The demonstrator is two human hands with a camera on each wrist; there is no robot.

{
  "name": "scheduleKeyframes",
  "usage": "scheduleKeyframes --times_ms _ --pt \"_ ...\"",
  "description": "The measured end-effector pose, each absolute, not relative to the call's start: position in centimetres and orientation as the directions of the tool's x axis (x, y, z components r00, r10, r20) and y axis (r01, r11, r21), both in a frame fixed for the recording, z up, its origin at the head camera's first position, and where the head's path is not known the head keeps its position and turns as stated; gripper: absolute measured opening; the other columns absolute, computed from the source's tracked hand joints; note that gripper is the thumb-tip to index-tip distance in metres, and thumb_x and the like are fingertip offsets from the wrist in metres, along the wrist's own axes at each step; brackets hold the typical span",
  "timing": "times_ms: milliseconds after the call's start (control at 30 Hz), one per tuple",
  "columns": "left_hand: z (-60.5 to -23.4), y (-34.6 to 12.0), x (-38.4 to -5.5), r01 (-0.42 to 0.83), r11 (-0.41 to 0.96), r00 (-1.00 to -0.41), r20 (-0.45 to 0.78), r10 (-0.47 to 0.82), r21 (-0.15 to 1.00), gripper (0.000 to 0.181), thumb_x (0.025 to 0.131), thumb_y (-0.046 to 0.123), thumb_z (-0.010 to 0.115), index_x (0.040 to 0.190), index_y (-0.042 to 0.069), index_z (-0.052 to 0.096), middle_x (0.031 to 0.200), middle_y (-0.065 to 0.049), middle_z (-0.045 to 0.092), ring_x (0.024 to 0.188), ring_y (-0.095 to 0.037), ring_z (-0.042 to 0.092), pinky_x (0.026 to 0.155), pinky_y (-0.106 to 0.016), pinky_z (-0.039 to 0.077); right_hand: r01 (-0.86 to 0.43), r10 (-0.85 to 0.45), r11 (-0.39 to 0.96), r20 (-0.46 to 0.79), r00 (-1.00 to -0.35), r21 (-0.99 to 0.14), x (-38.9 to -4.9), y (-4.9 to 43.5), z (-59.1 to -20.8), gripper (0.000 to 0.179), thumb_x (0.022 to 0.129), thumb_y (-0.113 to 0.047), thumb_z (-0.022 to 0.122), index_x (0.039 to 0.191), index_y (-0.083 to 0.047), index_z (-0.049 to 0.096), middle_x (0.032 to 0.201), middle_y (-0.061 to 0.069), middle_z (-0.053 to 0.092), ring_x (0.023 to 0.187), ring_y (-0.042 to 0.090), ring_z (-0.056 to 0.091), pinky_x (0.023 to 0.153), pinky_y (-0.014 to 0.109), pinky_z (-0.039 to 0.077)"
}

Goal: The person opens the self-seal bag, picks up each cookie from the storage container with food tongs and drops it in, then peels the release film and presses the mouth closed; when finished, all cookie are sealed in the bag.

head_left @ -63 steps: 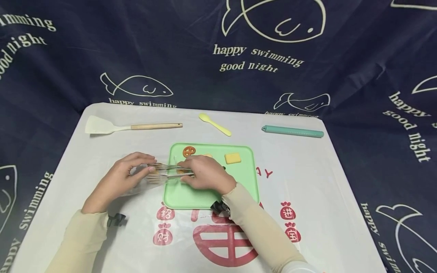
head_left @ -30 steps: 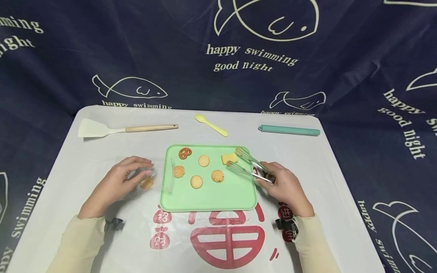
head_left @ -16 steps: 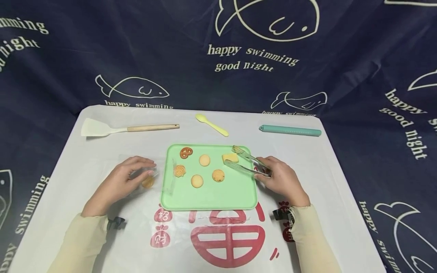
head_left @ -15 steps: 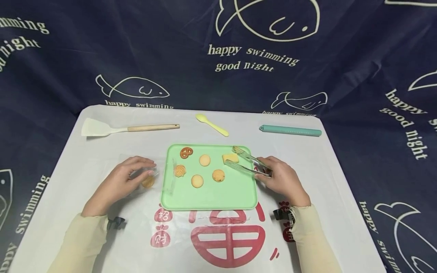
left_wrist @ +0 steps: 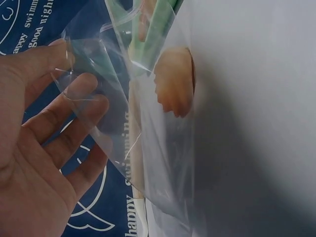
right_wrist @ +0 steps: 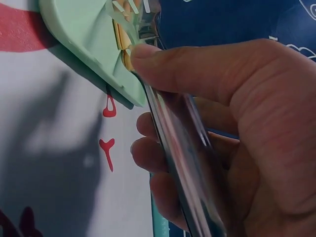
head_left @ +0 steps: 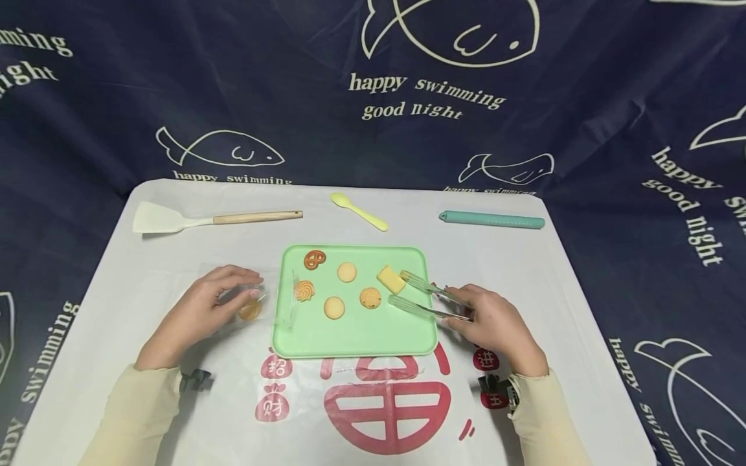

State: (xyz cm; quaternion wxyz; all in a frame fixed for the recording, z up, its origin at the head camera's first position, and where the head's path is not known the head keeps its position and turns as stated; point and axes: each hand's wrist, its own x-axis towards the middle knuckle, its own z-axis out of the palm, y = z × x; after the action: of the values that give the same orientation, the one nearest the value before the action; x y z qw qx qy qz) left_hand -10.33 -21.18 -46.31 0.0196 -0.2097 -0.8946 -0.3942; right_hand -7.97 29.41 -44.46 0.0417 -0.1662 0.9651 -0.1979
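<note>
My left hand (head_left: 204, 309) pinches the rim of a clear plastic bag (left_wrist: 165, 158), its mouth held apart near the tray's left edge. One golden ridged cookie (left_wrist: 175, 84) lies inside the bag. My right hand (head_left: 495, 323) grips metal tongs (head_left: 430, 310), whose spread tips reach over the right side of the green tray (head_left: 355, 344). Just left of those tips is a yellow rectangular biscuit (head_left: 391, 279), lying slanted. Also on the tray are a brown pretzel (head_left: 315, 259), a swirl cookie (head_left: 305, 290), a speckled round cookie (head_left: 370, 298) and plain round cookies (head_left: 334, 308).
Along the back of the white-covered table (head_left: 204, 427) lie a white spatula (head_left: 160, 219) with a wooden handle, a yellow spoon (head_left: 358, 211) and a teal stick (head_left: 492, 220). A dark blue curtain (head_left: 326, 149) with fish prints hangs behind and at both sides.
The tongs went from the bag to the tray's right side. Since half a second ago they have drawn back toward me and rightward, and the yellow biscuit has turned. My left hand stays put.
</note>
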Motion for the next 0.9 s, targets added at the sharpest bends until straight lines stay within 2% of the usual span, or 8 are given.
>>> scheduleKeyframes --times_ms 100,267,400,633,900 --pt "-46.3 -21.2 -10.2 0.384 0.600 -0.913 0.193 0.358 0.702 0.019 0.095 0.018 0.075 0.113 0.010 0.076 0.122 0.000 0.067 0.118 -0.026 0.059 0.103 -0.050 0.045 -0.310 -0.337 0.865 0.001 -0.941 -0.395 -7.9 29.4 -44.6 0.059 0.082 -0.030 0.087 0.133 -0.008 0.068 0.105 0.003 0.069 0.079 0.017 0.056 0.067 0.038 0.049" --pt "-46.5 -21.2 -10.1 0.366 0.609 -0.921 0.180 0.346 0.704 0.020 0.094 0.015 0.076 0.113 0.010 0.076 0.123 0.003 0.066 0.120 -0.022 0.058 0.104 -0.046 0.044 -0.294 -0.306 0.869 0.035 -0.951 -0.397 -8.1 29.1 -45.1 0.060 0.082 -0.030 0.087 0.135 -0.008 0.066 0.108 0.005 0.069 0.080 0.019 0.057 0.066 0.039 0.049" --pt "-46.6 -21.2 -10.2 0.388 0.601 -0.912 0.197 0.360 0.699 0.020 0.095 0.016 0.075 0.114 0.010 0.076 0.123 0.001 0.066 0.120 -0.025 0.058 0.104 -0.048 0.044 -0.290 -0.287 0.870 0.067 -0.956 -0.398 -8.3 28.5 -45.6 0.061 0.082 -0.031 0.087 0.135 -0.007 0.066 0.111 0.006 0.069 0.080 0.019 0.058 0.065 0.040 0.049" --pt "-46.6 -21.1 -10.4 0.400 0.602 -0.908 0.209 0.363 0.691 0.019 0.096 0.016 0.074 0.114 0.010 0.076 0.125 0.002 0.066 0.120 -0.024 0.058 0.104 -0.048 0.044 -0.285 -0.276 0.870 0.082 -0.958 -0.403 -8.8 27.6 -46.1 0.056 0.084 -0.030 0.085 0.133 -0.009 0.068 0.114 0.005 0.070 0.080 0.018 0.060 0.064 0.039 0.051" --pt "-46.7 -21.2 -10.3 0.407 0.602 -0.905 0.216 0.366 0.687 0.018 0.095 0.016 0.075 0.113 0.010 0.076 0.124 0.003 0.066 0.120 -0.023 0.058 0.104 -0.044 0.043 -0.239 -0.222 0.889 0.089 -0.971 -0.391 -8.4 27.8 -46.1 0.057 0.082 -0.030 0.086 0.131 -0.006 0.068 0.118 0.009 0.070 0.092 0.025 0.065 0.070 0.047 0.054"
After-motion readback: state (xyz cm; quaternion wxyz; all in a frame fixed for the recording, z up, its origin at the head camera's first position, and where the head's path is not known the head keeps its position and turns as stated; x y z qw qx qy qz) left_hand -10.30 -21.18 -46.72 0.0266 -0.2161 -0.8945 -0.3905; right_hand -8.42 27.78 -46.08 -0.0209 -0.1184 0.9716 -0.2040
